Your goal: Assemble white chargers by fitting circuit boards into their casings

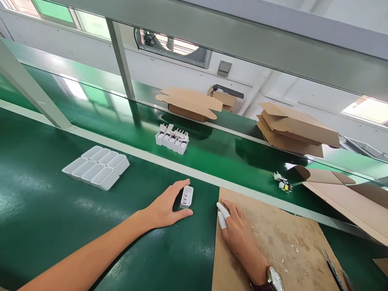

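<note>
My left hand (169,207) reaches across the green table with thumb and index finger spread around a small white plastic housing (187,196). Slots show inside the housing, and the fingers do not appear closed on it. My right hand (238,228) lies palm down on the left edge of a cardboard sheet (273,242), holding nothing that I can see. White covers (223,214) sit on two of its fingers. Left of my left hand, a block of white open-topped housings (97,166) stands in two rows.
Across the pale rail, the green belt bears a row of white housings with plugs (172,139) and a small circuit board (285,186). Folded cardboard boxes (297,127) lie behind. Tweezers (332,268) rest on the sheet's right side. A metal post (121,60) rises at the back.
</note>
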`<action>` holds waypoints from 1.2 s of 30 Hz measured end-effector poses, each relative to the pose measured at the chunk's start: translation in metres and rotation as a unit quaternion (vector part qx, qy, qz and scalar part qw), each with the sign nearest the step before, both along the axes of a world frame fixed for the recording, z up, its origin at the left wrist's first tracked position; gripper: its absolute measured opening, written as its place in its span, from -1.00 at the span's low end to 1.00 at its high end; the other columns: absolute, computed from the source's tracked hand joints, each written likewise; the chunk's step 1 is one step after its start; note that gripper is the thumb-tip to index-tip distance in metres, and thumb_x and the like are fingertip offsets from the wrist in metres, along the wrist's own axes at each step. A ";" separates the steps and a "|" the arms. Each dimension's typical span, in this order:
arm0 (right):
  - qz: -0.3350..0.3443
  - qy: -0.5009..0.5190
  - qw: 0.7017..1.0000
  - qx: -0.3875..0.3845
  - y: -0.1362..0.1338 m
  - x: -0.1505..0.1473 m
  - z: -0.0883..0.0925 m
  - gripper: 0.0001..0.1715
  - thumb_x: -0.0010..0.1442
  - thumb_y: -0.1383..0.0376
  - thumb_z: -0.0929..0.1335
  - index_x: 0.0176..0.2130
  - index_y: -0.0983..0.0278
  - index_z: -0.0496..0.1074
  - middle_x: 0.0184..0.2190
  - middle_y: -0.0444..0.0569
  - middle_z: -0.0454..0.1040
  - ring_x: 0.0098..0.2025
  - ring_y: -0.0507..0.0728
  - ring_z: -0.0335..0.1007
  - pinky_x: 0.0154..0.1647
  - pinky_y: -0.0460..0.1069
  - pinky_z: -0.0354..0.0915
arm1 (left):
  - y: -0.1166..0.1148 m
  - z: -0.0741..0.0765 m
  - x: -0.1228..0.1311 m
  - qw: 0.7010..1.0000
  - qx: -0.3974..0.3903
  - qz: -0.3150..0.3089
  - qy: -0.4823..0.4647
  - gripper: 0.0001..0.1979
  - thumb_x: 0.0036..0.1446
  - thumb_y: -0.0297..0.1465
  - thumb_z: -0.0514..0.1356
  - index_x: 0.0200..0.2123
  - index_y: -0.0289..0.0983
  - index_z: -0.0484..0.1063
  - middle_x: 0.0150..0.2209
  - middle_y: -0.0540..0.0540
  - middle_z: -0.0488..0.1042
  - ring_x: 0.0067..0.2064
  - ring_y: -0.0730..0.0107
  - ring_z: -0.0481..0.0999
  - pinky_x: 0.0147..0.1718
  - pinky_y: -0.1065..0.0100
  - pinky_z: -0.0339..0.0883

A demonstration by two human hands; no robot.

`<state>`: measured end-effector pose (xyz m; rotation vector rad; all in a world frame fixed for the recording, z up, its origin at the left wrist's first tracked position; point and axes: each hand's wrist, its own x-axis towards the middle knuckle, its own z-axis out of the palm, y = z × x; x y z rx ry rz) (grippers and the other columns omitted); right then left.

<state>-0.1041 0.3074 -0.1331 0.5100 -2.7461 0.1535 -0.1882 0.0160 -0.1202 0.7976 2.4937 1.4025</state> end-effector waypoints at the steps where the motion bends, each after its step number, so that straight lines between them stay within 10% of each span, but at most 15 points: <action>1: -0.002 -0.003 1.000 -0.003 0.000 0.000 0.000 -0.49 0.37 0.45 0.15 0.21 0.30 0.39 0.08 0.22 0.46 0.08 0.36 0.41 0.09 0.24 0.48 | -0.001 0.001 0.000 1.000 0.003 -0.002 -0.015 -0.22 0.20 -0.08 0.29 0.39 -0.13 0.13 0.36 -0.22 0.29 0.35 0.02 0.34 0.34 0.03 0.26; 13: -0.013 -0.030 0.999 -0.035 -0.002 0.001 0.006 -0.51 0.44 0.34 0.14 0.23 0.23 0.40 0.09 0.18 0.45 0.11 0.36 0.39 0.14 0.27 0.44 | -0.004 0.009 -0.006 0.998 -0.017 0.000 -0.065 -0.31 0.27 0.00 0.18 0.37 -0.10 0.20 0.30 -0.18 0.38 0.26 0.02 0.42 0.23 0.06 0.34; 21: -0.011 -0.079 0.977 -0.198 -0.007 0.003 0.011 -0.59 0.46 0.18 0.19 0.14 0.22 0.47 0.12 0.16 0.47 0.17 0.36 0.40 0.25 0.34 0.36 | -0.003 0.005 -0.023 0.967 0.187 0.058 -0.165 -0.37 0.21 0.07 0.18 0.18 -0.21 0.37 0.05 -0.13 0.57 0.07 0.13 0.55 0.10 0.13 0.45; 24: 0.017 -0.243 0.890 -0.385 -0.038 0.016 0.028 -0.60 0.43 0.02 0.29 0.10 0.13 0.49 0.08 0.10 0.51 0.11 0.29 0.47 0.21 0.26 0.41 | -0.001 0.002 -0.025 0.947 0.247 0.074 -0.189 -0.37 0.15 0.10 0.25 0.11 -0.22 0.44 -0.01 -0.12 0.59 0.03 0.14 0.57 0.06 0.15 0.46; 28: 0.136 -0.592 0.621 -0.496 -0.087 0.025 0.041 -0.49 0.32 -0.05 0.43 0.12 0.18 0.49 0.01 0.10 0.56 -0.05 0.22 0.59 0.02 0.15 0.50 | -0.003 0.002 -0.030 0.931 0.296 0.083 -0.199 -0.33 0.09 0.15 0.28 0.04 -0.26 0.50 -0.03 -0.16 0.61 0.00 0.14 0.58 0.03 0.15 0.47; 30: 0.178 -0.689 0.536 -0.454 -0.100 0.011 0.042 -0.41 0.24 -0.07 0.48 0.10 0.23 0.50 0.01 0.13 0.56 -0.07 0.26 0.61 -0.02 0.17 0.51 | -0.005 0.002 -0.033 0.929 0.305 0.080 -0.194 -0.29 0.06 0.18 0.27 0.02 -0.28 0.51 -0.05 -0.19 0.62 -0.02 0.14 0.60 0.01 0.13 0.49; 32: 0.160 -0.629 0.615 -0.447 -0.100 -0.014 0.042 -0.40 0.23 -0.08 0.47 0.08 0.24 0.50 0.02 0.16 0.56 0.01 0.32 0.58 0.05 0.26 0.49 | -0.006 0.002 -0.035 0.930 0.310 0.074 -0.184 -0.26 0.00 0.20 0.31 0.00 -0.30 0.50 -0.07 -0.21 0.62 -0.05 0.14 0.61 0.00 0.11 0.49; 34: 0.069 -0.377 0.805 -0.453 -0.089 -0.044 0.044 -0.44 0.26 -0.06 0.43 0.09 0.22 0.49 0.11 0.18 0.51 0.19 0.36 0.44 0.24 0.36 0.35 | -0.006 0.002 -0.033 0.933 0.310 0.066 -0.169 -0.24 -0.09 0.15 0.39 -0.01 -0.30 0.49 -0.09 -0.21 0.62 -0.07 0.15 0.61 0.00 0.11 0.49; 36: -0.013 -0.132 0.917 -0.377 -0.072 -0.067 0.046 -0.46 0.28 0.01 0.40 0.12 0.26 0.47 0.25 0.23 0.38 0.35 0.40 0.22 0.39 0.42 0.15 | -0.005 0.002 -0.029 0.940 0.301 0.054 -0.154 -0.25 -0.18 0.06 0.48 -0.01 -0.28 0.49 -0.08 -0.18 0.61 -0.07 0.17 0.60 0.02 0.12 0.48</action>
